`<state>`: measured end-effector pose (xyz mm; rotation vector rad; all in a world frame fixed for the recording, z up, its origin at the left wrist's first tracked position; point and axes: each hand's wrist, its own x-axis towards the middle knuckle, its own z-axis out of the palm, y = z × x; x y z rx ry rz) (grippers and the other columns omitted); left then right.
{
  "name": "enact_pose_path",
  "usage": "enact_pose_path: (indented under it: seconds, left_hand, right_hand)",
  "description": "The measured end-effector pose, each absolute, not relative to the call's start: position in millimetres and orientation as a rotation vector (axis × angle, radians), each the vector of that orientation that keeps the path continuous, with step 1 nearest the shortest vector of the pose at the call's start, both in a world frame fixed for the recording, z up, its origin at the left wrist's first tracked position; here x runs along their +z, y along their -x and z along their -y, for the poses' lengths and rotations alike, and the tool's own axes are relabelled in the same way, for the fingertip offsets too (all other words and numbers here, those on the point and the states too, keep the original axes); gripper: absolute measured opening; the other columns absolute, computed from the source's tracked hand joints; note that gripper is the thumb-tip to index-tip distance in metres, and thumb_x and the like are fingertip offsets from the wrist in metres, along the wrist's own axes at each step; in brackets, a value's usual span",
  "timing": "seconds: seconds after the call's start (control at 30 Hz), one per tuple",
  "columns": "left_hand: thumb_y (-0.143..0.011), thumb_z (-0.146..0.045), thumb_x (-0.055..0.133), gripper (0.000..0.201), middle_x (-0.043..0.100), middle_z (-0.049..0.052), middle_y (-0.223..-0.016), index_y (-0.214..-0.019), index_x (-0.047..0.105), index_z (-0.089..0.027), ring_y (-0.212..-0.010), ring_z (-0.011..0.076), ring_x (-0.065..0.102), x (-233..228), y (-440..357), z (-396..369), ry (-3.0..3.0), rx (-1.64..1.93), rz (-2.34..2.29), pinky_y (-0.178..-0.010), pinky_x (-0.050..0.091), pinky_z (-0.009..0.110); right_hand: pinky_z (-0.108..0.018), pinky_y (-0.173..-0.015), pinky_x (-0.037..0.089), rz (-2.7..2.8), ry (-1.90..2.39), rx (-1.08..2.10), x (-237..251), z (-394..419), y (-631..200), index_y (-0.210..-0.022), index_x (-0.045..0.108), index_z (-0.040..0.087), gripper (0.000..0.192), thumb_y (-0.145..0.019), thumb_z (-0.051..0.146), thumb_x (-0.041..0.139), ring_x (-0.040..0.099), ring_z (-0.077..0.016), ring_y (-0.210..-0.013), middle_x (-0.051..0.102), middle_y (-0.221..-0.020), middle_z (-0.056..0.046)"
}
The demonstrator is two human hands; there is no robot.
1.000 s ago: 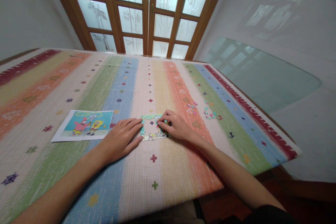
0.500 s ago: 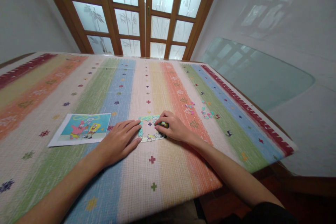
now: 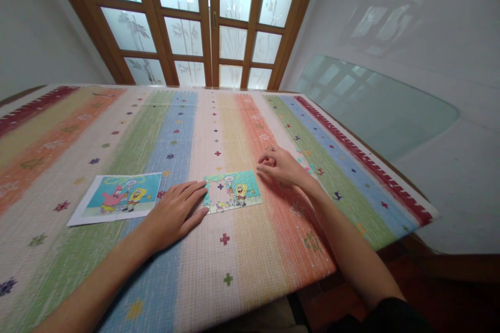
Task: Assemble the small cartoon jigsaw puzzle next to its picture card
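Note:
A partly assembled jigsaw puzzle [image 3: 244, 190] lies on the striped tablecloth. Its right side is joined and shows a yellow cartoon figure; a gap in its left middle shows bare cloth. My left hand [image 3: 177, 210] rests flat and open, fingertips at the puzzle's left edge. Just right of the puzzle hovers my right hand [image 3: 283, 166], fingers loosely bent and apart, with nothing visible in them. Loose puzzle pieces [image 3: 300, 158] lie beyond it, partly hidden by the hand. Left of my left hand is a printed reference picture [image 3: 123, 195] with the same cartoon figures.
The patterned tablecloth [image 3: 203, 270] covers the table, whose right edge runs along a wall. A wooden door with frosted panes [image 3: 187, 36] stands behind the far edge. A pale glass-like panel [image 3: 375, 99] shows on the right wall.
My right hand has moved off the puzzle toward the right, uncovering its right side. My left hand keeps its place at the left edge. The view has shifted slightly.

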<state>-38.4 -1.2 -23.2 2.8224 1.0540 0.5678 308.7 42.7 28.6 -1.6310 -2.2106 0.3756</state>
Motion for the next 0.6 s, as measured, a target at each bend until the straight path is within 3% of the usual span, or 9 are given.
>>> enact_pose_path:
  seconds: [0.2, 0.3, 0.6]
  left_hand:
    - [-0.105, -0.046, 0.045, 0.039, 0.063, 0.011, -0.142, -0.130, 0.059, -0.021, -0.129, 0.0303, 0.058, -24.1, 38.6, 0.8, -2.790, 0.555, -1.070, -0.109, 0.048, 0.052]
    - [-0.104, -0.046, 0.045, 0.038, 0.063, 0.012, -0.141, -0.128, 0.060, -0.020, -0.129, 0.0308, 0.058, -22.9, 38.7, 0.7, -2.778, 0.550, -1.081, -0.108, 0.049, 0.052]
    - [-0.105, -0.049, 0.042, 0.043, 0.062, 0.012, -0.142, -0.130, 0.059, -0.020, -0.128, 0.0308, 0.058, -20.7, 37.5, 2.0, -2.748, 0.539, -1.105, -0.109, 0.048, 0.052]
  right_hand:
    - [-0.028, -0.069, 0.044, 2.132, 2.173, 0.127, 42.8, -50.2, -379.2, -0.086, 0.079, 0.018, 0.010, -0.085, 0.026, 0.072, 0.066, -0.0221, -0.083, 0.072, -0.086, -0.008]
    - [-0.027, -0.063, 0.042, 2.079, 2.343, 0.229, 42.6, -47.9, -399.7, -0.084, 0.080, 0.018, 0.011, -0.086, 0.024, 0.071, 0.067, -0.0196, -0.072, 0.074, -0.076, -0.006]
    - [-0.024, -0.060, 0.044, 2.045, 2.377, 0.333, 34.3, -48.2, -408.7, -0.081, 0.077, 0.020, 0.007, -0.084, 0.021, 0.071, 0.070, -0.0175, -0.072, 0.077, -0.078, -0.004]
